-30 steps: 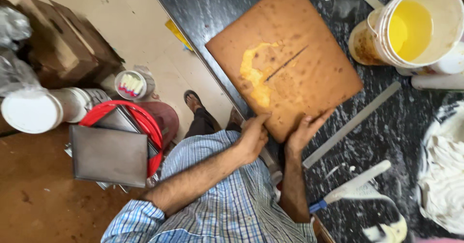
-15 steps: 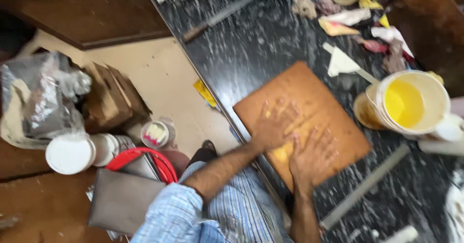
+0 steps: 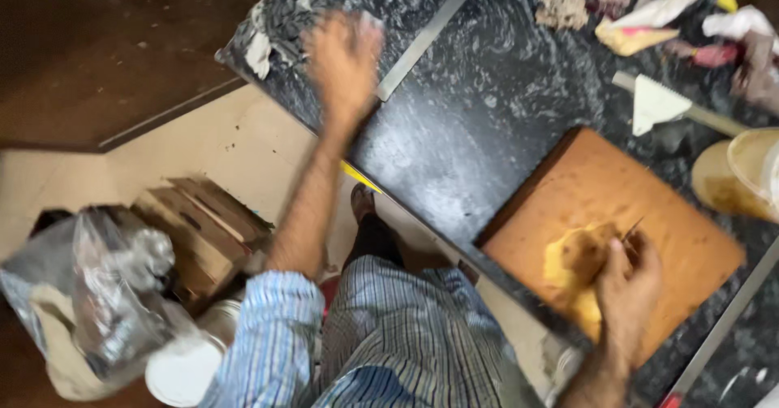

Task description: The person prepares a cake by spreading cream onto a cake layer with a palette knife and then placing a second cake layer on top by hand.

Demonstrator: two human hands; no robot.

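We see even, soft light with a pale sheen on the dark desk (image 3: 454, 156); motion blur smears the left hand (image 3: 345, 59), and the edges look soft.

A black speckled stone counter (image 3: 487, 132) fills the upper right; along its far edge lies a heap of crumpled rags (image 3: 649, 10) in pink, cream and grey; near them rests a white notched spreader (image 3: 661, 104) with a pale handle; at the right edge stands a yellow-stained bucket (image 3: 738, 177), partly cut off. Below the counter, on a beige floor (image 3: 227, 144), sits a worn cardboard box (image 3: 207, 225); beside it slumps a clear plastic bag (image 3: 97, 294); a white round lid (image 3: 182, 371) lies just beneath; a dark brown floor (image 3: 105, 51) spreads across the upper left.
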